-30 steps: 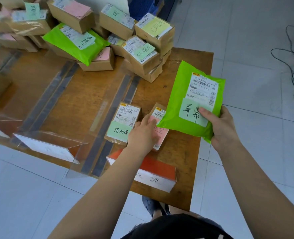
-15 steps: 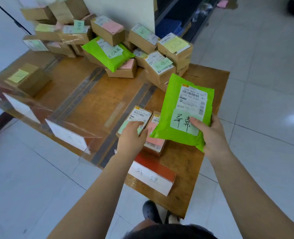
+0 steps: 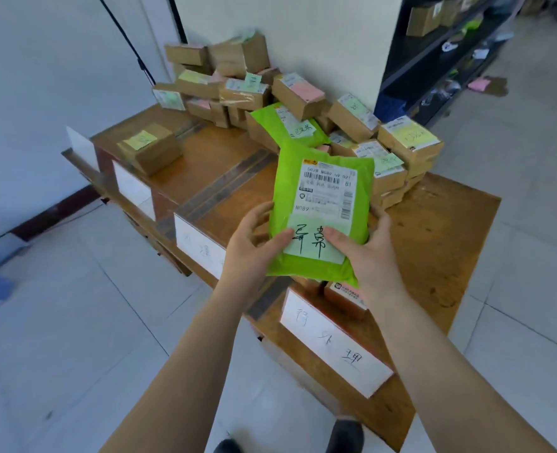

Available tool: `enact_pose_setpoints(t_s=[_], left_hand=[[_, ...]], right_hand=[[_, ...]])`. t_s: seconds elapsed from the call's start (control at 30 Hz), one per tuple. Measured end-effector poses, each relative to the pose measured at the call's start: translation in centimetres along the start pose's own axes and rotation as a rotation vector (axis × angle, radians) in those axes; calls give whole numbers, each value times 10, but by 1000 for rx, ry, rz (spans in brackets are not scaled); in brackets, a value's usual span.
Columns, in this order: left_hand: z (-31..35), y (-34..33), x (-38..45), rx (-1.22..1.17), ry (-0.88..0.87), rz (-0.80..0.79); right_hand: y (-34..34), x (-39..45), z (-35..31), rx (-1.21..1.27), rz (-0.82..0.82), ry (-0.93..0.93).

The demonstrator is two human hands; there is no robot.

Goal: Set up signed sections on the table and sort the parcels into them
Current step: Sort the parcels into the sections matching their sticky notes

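Both hands, left (image 3: 254, 246) and right (image 3: 365, 253), grip a glossy green poly mailer (image 3: 318, 210) by its lower corners, thumbs pressed on its pale handwritten note. The flat rectangular mailer is held above the wooden surface (image 3: 434, 230), long axis pointing away toward stacked cardboard boxes (image 3: 398, 158). A white sign (image 3: 332, 341) stands nearest the person.
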State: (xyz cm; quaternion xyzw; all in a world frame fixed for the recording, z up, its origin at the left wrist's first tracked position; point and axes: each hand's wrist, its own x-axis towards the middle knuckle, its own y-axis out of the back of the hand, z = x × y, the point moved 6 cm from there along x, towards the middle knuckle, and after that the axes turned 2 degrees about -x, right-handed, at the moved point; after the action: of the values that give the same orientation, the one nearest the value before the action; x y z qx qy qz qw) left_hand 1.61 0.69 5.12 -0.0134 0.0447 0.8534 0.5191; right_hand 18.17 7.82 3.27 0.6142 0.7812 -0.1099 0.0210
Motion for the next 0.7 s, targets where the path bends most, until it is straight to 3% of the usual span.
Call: enact_pose_setpoints(t_s=[0.47, 0.7], left_hand=[[3, 291, -41, -134, -71, 277], [2, 394, -46, -169, -92, 429]], right_hand=[[-284, -67, 24, -31, -318, 76], [-394, -73, 32, -91, -468, 88]])
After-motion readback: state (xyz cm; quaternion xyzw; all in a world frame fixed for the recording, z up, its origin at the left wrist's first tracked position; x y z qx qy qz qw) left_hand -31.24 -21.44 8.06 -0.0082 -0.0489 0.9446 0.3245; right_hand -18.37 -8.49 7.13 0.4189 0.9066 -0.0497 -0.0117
